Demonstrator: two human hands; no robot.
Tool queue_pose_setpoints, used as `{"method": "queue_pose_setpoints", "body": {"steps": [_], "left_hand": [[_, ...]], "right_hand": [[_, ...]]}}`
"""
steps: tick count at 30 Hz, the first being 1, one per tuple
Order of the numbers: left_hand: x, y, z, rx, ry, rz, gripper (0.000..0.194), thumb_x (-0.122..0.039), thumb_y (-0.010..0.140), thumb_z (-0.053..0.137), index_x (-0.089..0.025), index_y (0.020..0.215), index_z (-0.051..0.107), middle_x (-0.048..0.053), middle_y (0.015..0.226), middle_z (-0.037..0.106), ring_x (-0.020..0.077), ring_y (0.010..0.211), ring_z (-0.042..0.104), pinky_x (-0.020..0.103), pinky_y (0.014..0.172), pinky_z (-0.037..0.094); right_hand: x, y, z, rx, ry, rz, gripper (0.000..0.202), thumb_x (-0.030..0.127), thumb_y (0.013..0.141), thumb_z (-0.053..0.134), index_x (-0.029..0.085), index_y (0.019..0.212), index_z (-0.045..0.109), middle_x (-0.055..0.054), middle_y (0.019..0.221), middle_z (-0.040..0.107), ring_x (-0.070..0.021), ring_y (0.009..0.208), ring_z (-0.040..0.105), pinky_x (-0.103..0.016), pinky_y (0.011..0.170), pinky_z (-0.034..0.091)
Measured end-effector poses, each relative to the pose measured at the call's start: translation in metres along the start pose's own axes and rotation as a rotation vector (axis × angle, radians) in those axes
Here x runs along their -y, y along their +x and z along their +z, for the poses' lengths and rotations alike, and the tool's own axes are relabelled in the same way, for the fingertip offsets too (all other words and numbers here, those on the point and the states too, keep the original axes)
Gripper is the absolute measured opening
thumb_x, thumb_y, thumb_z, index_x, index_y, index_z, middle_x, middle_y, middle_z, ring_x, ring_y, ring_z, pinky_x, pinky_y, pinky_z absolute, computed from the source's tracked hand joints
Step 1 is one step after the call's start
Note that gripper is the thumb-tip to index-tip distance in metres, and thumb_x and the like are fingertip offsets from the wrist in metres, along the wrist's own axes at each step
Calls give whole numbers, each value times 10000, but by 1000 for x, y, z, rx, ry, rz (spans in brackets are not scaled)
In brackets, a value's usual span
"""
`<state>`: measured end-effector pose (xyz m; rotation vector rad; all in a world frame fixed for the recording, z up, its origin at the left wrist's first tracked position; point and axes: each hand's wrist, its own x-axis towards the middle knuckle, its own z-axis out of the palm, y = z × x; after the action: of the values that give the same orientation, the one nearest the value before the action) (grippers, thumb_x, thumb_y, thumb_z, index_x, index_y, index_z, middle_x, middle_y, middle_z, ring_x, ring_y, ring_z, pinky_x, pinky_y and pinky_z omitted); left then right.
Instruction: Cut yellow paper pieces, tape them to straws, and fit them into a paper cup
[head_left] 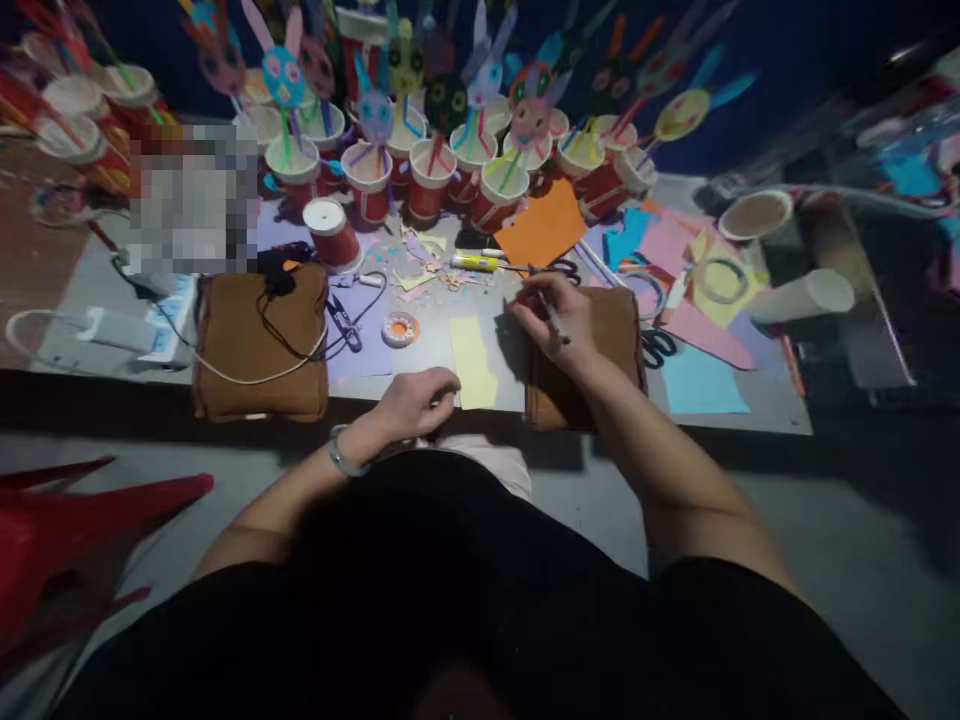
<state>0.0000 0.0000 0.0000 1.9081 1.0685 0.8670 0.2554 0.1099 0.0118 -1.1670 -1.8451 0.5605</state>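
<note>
My right hand (553, 318) is closed around a thin pen (555, 322), above the inner edge of the right brown cushion (600, 345). My left hand (420, 400) rests at the table's front edge with its fingers curled in, and nothing shows in them. Just beside its fingertips lies a strip of yellow paper (472, 365), flat on the grey tabletop. A white roll of tape (400, 329) with an orange centre sits beyond the left hand. Dark-handled scissors (345, 325) lie on purple paper (367, 350) to the left.
Red paper cups (429, 190) with rabbit-faced straws crowd the back. An orange sheet (541, 225), paper scraps (427, 275) and a yellow glue tube (474, 262) lie mid-table. Coloured papers (705, 385) and scissors (658, 347) are at right, a cable-draped brown cushion (259, 340) at left.
</note>
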Motion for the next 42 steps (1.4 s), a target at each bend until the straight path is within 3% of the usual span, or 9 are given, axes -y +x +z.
{"method": "queue_pose_setpoints", "body": {"steps": [4, 8, 11, 16, 25, 29, 31, 35, 42], "left_hand": [[-5, 12, 9, -134, -397, -263, 304, -329, 854, 670, -145, 1093, 630, 28, 877, 702, 31, 548, 471, 192, 550, 369], [-15, 26, 11, -124, -921, -484, 397, -489, 818, 720, -156, 969, 567, -43, 728, 607, -8, 419, 342, 168, 418, 224], [-21, 32, 11, -129, -1131, -614, 429, -484, 765, 784, -177, 867, 501, -114, 584, 450, -15, 365, 274, 150, 391, 148], [-21, 33, 14, -101, -1334, -719, 334, -369, 791, 784, -156, 842, 532, -99, 591, 445, -18, 384, 303, 133, 396, 192], [-16, 40, 4, -185, -1260, -631, 401, -318, 677, 869, -140, 900, 586, -72, 671, 570, -37, 382, 291, 142, 377, 152], [-15, 42, -2, -309, -1013, -528, 454, -299, 595, 913, -137, 895, 613, 0, 768, 683, 31, 557, 546, 153, 508, 376], [-16, 43, -5, -333, -920, -465, 417, -278, 590, 913, -127, 872, 647, 14, 799, 689, 62, 679, 602, 174, 612, 441], [-17, 47, -14, -324, -811, -436, 360, -292, 634, 885, -132, 885, 683, -6, 827, 664, 18, 550, 468, 175, 506, 333], [-19, 60, -36, -333, -831, -429, 289, -363, 787, 781, -148, 921, 643, -52, 704, 544, -2, 435, 356, 166, 401, 240]], "right_hand": [[32, -15, 20, 109, 140, -86, 234, 267, 829, 741, 230, 1034, 634, -11, 879, 719, -135, 657, 650, -276, 639, 535], [52, -32, 31, 116, 110, -292, 190, 223, 877, 693, 237, 1060, 646, -48, 910, 725, -158, 721, 682, -294, 660, 568], [52, -41, 37, 87, 0, -431, 193, 209, 892, 676, 240, 1080, 652, -64, 892, 722, -179, 747, 683, -311, 652, 581], [42, -47, 43, 35, -94, -572, 239, 186, 901, 667, 251, 1130, 652, -75, 991, 734, -186, 832, 710, -300, 674, 596], [51, -45, 31, 92, -44, -503, 280, 282, 926, 644, 239, 1202, 655, -100, 1016, 751, -216, 873, 731, -344, 720, 620], [48, -30, 20, 32, 0, -316, 308, 315, 1014, 471, 241, 1249, 656, -108, 1092, 762, -194, 810, 746, -340, 731, 615], [37, -12, 19, -22, -103, -259, 325, 366, 1029, 441, 228, 1205, 676, -115, 1103, 763, -207, 834, 741, -350, 758, 600], [6, 35, 22, 37, -437, -146, 419, 432, 1040, 392, 154, 1093, 701, -131, 960, 767, -230, 820, 696, -345, 757, 529], [-12, 81, 45, 369, -876, -205, 341, 368, 1015, 450, 117, 1034, 680, -180, 917, 736, -274, 864, 601, -396, 819, 401]]}}
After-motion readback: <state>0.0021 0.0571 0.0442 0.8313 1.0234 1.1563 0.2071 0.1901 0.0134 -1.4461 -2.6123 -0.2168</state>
